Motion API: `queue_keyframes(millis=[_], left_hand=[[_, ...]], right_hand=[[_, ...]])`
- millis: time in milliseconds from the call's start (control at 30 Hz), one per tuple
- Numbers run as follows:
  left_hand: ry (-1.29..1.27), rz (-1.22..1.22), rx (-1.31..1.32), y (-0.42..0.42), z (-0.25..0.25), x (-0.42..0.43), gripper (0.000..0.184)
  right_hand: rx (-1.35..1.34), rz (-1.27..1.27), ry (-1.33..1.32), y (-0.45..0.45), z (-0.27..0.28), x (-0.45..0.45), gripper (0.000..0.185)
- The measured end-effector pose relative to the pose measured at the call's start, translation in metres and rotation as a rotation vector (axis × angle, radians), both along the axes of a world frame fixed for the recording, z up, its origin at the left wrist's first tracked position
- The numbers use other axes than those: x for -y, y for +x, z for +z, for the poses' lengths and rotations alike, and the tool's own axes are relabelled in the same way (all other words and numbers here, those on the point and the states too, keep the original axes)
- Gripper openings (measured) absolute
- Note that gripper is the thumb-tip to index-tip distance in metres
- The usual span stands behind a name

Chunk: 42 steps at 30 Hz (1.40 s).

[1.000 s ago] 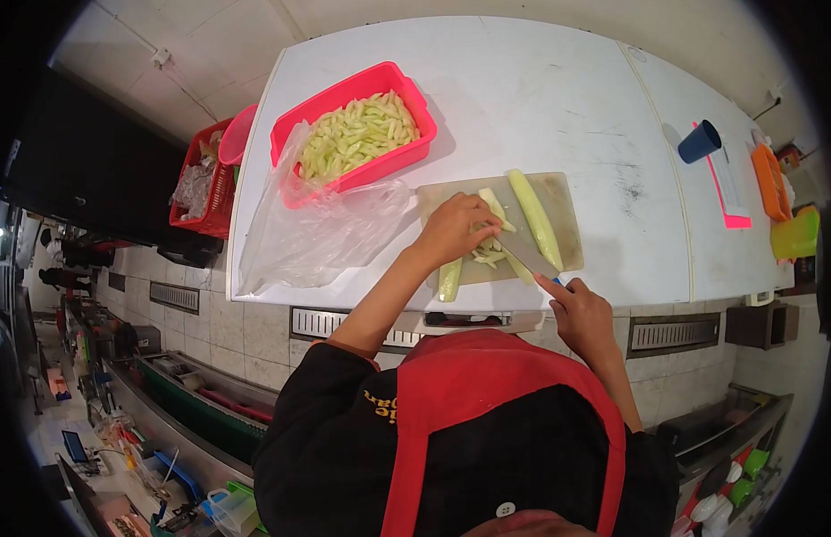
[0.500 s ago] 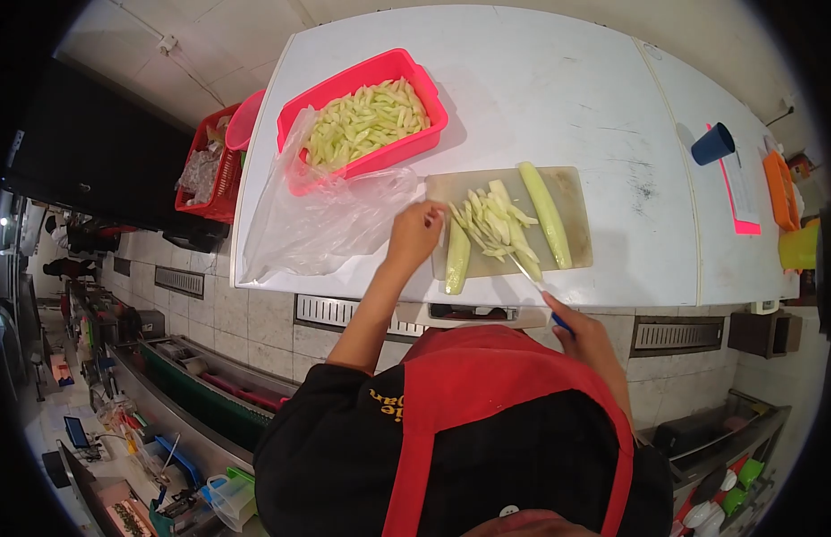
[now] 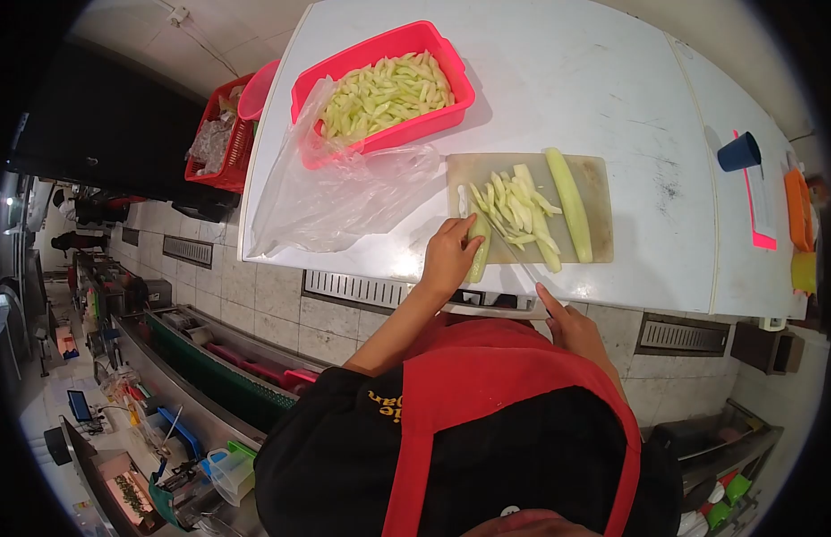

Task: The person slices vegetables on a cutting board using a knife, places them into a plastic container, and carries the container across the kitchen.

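My left hand (image 3: 450, 257) has its fingers curled over a peeled cucumber piece (image 3: 479, 254) at the left side of the cutting board (image 3: 600, 192). In my right hand (image 3: 572, 326) is a knife (image 3: 527, 270), its blade reaching over the board's near edge beside the cut strips. A loose pile of pale green cucumber strips (image 3: 520, 204) covers the middle of the board. Along the board's right side lies a long peeled cucumber (image 3: 569, 208). Behind and to the left stands a pink tub (image 3: 436, 124) holding many cut cucumber pieces (image 3: 388, 94).
A clear plastic bag (image 3: 348, 199) is spread on the white table (image 3: 603, 98), partly over the tub's corner. A dark blue cup (image 3: 739, 152) and an orange container (image 3: 798, 210) are at the far right. A red basket (image 3: 225, 154) stands beyond the table's left edge.
My left hand has come down from beside the board onto the left cucumber piece. The knife has drawn slightly back from the strips. The whole view has shifted a little.
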<state>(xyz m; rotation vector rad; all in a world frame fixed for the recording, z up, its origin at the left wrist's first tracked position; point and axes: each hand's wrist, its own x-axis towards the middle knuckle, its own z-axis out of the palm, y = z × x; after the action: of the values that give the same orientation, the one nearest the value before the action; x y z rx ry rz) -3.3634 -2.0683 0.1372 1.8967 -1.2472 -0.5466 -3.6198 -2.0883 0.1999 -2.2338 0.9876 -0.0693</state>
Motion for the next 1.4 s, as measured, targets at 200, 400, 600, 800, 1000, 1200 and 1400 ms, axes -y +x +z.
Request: queue_keyframes(millis=[200,400,600,800,1000,1200,1400], left_hand=[[-0.021,0.015,-0.001,0.0,-0.003,0.001,0.038],[-0.001,0.029,-0.031,-0.001,0.0,0.002,0.038],[0.089,-0.003,-0.064,0.001,0.008,-0.003,0.041],[0.082,0.021,-0.044,0.0,0.001,-0.002,0.042],[0.064,0.023,-0.035,-0.001,0.002,0.0,0.038],[0.005,0.02,-0.073,0.001,-0.004,-0.002,0.042],[0.335,-0.07,-0.151,0.01,0.022,-0.007,0.054]], right_hand=[[-0.012,-0.003,0.049,0.0,0.001,-0.001,0.062],[-0.045,-0.016,0.054,0.007,-0.012,0.0,0.064],[0.196,-0.123,0.238,0.011,-0.029,-0.001,0.065],[0.072,-0.05,0.051,0.002,-0.013,-0.001,0.063],[0.002,-0.025,0.095,-0.001,0.001,-0.001,0.064],[0.061,-0.058,0.13,0.001,-0.02,-0.003,0.064],[0.166,-0.113,0.209,0.009,-0.02,-0.001,0.065]])
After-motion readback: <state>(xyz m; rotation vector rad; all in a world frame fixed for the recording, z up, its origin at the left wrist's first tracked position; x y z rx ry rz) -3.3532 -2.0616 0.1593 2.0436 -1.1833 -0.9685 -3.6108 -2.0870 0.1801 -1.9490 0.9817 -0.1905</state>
